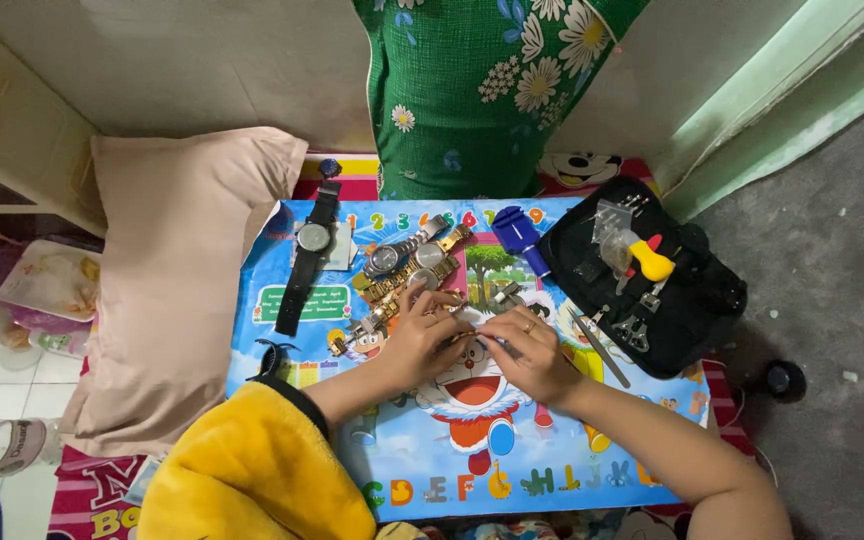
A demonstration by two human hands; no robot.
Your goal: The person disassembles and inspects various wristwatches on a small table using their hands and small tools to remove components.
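Centrally on the cartoon-printed table (572,470), a small watch part (470,335), too tiny to identify, is pinched between the left hand (420,338) and right hand (532,352), both closed on it. Wristwatches (407,262) and an open tool case (652,280) are kept within reach.

A beige pillow (177,270) lies beside a green floral sack (482,90).
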